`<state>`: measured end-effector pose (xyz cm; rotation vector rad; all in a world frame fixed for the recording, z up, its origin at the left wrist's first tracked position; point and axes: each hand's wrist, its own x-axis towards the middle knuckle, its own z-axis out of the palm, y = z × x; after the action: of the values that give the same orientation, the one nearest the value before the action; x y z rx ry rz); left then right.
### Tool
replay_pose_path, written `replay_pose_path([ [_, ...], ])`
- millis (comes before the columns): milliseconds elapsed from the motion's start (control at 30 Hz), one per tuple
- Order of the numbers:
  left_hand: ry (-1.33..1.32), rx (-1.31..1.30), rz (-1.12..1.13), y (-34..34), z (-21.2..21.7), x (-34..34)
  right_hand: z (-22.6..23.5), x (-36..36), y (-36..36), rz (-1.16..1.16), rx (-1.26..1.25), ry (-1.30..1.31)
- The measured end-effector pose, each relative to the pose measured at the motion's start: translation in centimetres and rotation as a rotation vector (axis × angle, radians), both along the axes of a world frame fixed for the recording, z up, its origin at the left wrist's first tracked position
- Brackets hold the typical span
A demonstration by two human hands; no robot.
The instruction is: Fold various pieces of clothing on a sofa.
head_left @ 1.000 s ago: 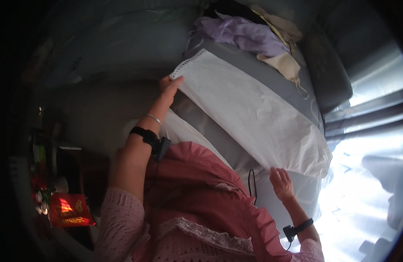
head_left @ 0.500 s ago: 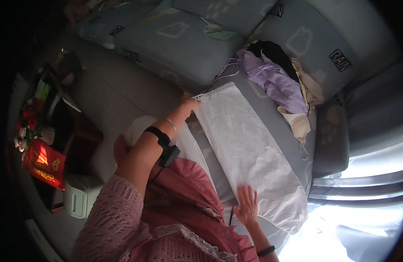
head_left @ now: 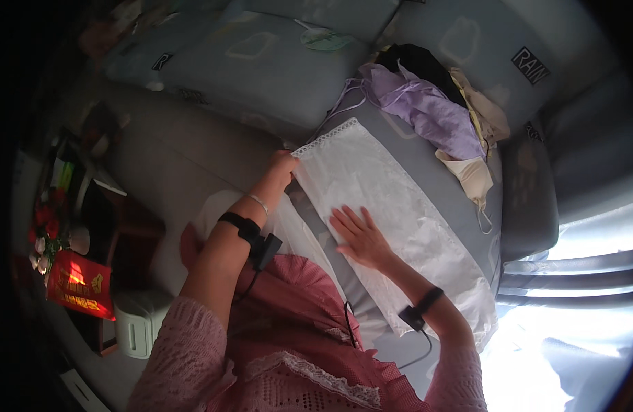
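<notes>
A long white garment (head_left: 399,206), folded into a flat strip with lace along its far edge, lies across the grey sofa seat (head_left: 467,226). My left hand (head_left: 284,165) is closed at its left far corner, pinching the cloth by the lace; the fingertips are partly hidden. Flat on the strip's left side, nearer the middle, rests my right hand (head_left: 362,237), fingers spread. Wrinkles run over the near end of the cloth. More white cloth (head_left: 282,213) shows beneath my left forearm.
Beyond the strip to the right lies a heap of clothes: a lilac top (head_left: 426,110), a black piece (head_left: 419,65) and a beige strappy garment (head_left: 467,175). Sofa cushions (head_left: 248,62) stand behind. At left are a red bag (head_left: 79,285) and a pale bin (head_left: 134,326).
My right hand has moved up and left along the cloth, from near its lower end to its middle. My left hand stays at the lace corner.
</notes>
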<state>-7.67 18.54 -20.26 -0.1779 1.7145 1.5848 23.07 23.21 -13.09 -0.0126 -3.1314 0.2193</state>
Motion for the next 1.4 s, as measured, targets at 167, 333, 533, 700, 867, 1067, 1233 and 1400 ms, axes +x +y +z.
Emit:
replay_pose_path([
  [167,-0.111,0.118,-0.083,-0.4,-2.0,-1.2,-2.1,-11.4,0.4,-0.071,0.049,0.173],
  [333,-0.265,0.266,-0.231,-2.2,-1.6,-1.3,-1.9,-17.3,0.6,-0.137,-0.034,0.041],
  [533,-0.287,0.141,-0.262,-1.2,-1.6,-1.9,0.1,-7.5,2.4,-0.47,-0.252,0.353],
  [700,-0.187,0.171,-0.406,-0.6,-3.5,-3.2,0.0,13.5,3.2,-0.956,0.067,0.25],
  [867,-0.257,0.06,-0.313,0.0,-4.6,-4.4,0.5,36.9,1.7,-1.63,0.432,0.239],
  [1067,-0.387,0.118,-0.419,-0.4,-4.3,-5.1,1.2,53.6,-1.6,-2.387,-0.491,0.759],
  [1233,-0.375,0.088,-0.422,-0.6,-3.2,-5.1,2.5,52.3,-2.0,-1.847,-0.768,0.721],
  [1400,-0.432,0.072,-0.43,-0.5,-1.8,-4.6,3.8,45.6,-4.4,-1.641,0.093,0.512],
])
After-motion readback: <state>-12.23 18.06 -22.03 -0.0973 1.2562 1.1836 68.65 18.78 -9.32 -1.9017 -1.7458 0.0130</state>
